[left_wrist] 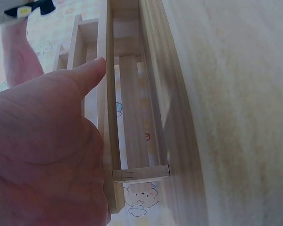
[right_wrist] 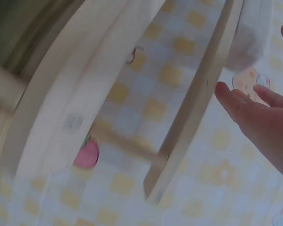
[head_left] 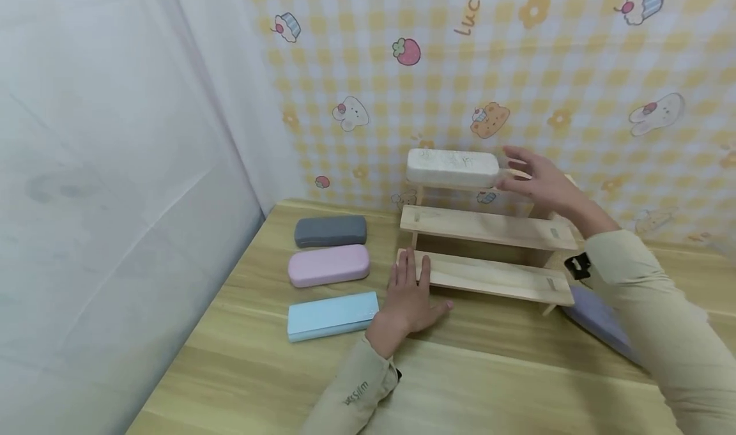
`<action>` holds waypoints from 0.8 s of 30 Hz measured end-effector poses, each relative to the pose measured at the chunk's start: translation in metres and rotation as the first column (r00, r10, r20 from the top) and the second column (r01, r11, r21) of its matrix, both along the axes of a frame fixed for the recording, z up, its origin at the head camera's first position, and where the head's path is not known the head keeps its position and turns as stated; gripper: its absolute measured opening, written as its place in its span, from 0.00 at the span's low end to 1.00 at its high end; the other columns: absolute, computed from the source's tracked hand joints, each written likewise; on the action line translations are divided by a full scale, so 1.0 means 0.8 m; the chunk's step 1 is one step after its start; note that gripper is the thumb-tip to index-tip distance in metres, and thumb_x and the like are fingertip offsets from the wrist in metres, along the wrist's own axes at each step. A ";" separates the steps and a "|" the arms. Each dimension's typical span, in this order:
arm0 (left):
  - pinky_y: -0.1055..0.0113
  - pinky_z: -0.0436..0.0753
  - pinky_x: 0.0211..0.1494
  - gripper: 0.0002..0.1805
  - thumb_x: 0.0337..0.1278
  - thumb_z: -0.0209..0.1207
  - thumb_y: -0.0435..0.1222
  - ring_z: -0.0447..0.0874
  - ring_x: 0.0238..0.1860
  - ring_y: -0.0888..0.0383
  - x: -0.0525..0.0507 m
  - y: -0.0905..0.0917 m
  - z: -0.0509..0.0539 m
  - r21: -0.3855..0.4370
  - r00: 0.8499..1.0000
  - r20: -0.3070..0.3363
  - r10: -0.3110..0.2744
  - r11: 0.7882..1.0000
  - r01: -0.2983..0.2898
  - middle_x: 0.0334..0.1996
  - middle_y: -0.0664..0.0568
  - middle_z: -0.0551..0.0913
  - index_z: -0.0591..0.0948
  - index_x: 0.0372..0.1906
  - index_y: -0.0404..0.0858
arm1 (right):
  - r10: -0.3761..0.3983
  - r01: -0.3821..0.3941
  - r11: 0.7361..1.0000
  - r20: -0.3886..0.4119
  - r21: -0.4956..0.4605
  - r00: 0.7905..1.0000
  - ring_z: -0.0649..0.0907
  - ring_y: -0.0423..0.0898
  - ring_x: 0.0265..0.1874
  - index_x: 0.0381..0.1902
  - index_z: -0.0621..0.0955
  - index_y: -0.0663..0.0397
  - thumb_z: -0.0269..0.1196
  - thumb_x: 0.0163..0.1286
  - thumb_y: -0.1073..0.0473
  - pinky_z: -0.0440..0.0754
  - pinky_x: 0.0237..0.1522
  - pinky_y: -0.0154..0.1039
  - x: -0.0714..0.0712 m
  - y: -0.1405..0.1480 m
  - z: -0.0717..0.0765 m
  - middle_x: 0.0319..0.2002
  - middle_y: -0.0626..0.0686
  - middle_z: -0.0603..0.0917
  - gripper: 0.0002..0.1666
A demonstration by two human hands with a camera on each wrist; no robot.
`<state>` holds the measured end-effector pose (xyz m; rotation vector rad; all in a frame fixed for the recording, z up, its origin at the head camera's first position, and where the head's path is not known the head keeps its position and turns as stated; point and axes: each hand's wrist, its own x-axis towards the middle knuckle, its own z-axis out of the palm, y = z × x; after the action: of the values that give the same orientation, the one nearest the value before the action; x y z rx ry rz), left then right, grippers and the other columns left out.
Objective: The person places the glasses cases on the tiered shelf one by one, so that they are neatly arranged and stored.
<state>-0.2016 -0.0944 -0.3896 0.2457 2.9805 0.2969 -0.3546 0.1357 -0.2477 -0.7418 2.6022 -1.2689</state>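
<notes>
A white glasses case (head_left: 452, 167) with a faint pattern lies on the top tier of a three-tier wooden stand (head_left: 489, 227). My right hand (head_left: 543, 179) is at the right end of that case, fingers spread and loosely bent. In the right wrist view a small gap shows between its fingertips (right_wrist: 221, 89) and the case (right_wrist: 247, 44). Down at the lowest tier (head_left: 497, 275), my left hand (head_left: 408, 304) rests its straight fingers on the left end, thumb out to the side. The left wrist view shows the palm (left_wrist: 47, 146) against the tier's front edge.
Left of the stand, a grey case (head_left: 330, 230), a pink case (head_left: 329, 266) and a light blue case (head_left: 332, 317) lie in a column on the wooden table (head_left: 241, 352). A purple-grey case (head_left: 600, 323) sits partly under my right sleeve. Behind hangs a checked cloth (head_left: 437, 83).
</notes>
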 end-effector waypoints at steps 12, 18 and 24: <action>0.52 0.37 0.70 0.49 0.60 0.43 0.63 0.23 0.70 0.44 0.000 -0.013 0.005 0.027 1.000 -0.018 0.000 1.000 0.001 0.71 0.35 0.29 0.40 0.74 0.38 | -0.225 0.216 0.972 -0.114 -0.088 0.968 0.75 0.28 0.50 0.69 0.63 0.48 0.58 0.68 0.53 0.68 0.39 0.19 0.038 0.126 -0.006 0.58 0.45 0.74 0.33; 0.52 0.37 0.70 0.49 0.61 0.43 0.63 0.24 0.70 0.44 0.002 -0.009 0.010 0.033 1.000 -0.002 -0.016 0.999 0.016 0.71 0.35 0.29 0.40 0.74 0.37 | -0.296 0.286 0.952 -0.091 -0.114 0.951 0.76 0.21 0.40 0.61 0.71 0.44 0.59 0.68 0.57 0.70 0.35 0.20 0.062 0.182 -0.033 0.45 0.29 0.78 0.23; 0.51 0.36 0.69 0.49 0.61 0.43 0.63 0.23 0.70 0.43 0.003 -0.004 0.006 0.063 0.999 0.017 -0.041 0.997 0.040 0.70 0.35 0.28 0.40 0.73 0.37 | -0.375 0.379 0.924 -0.083 0.039 0.923 0.73 0.18 0.37 0.63 0.68 0.57 0.58 0.68 0.48 0.68 0.34 0.18 0.084 0.236 -0.070 0.42 0.25 0.73 0.30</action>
<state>-0.1996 -0.0978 -0.3844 0.3085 2.9470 0.3854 -0.2872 0.3248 -0.3040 -0.2852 2.9278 -1.2729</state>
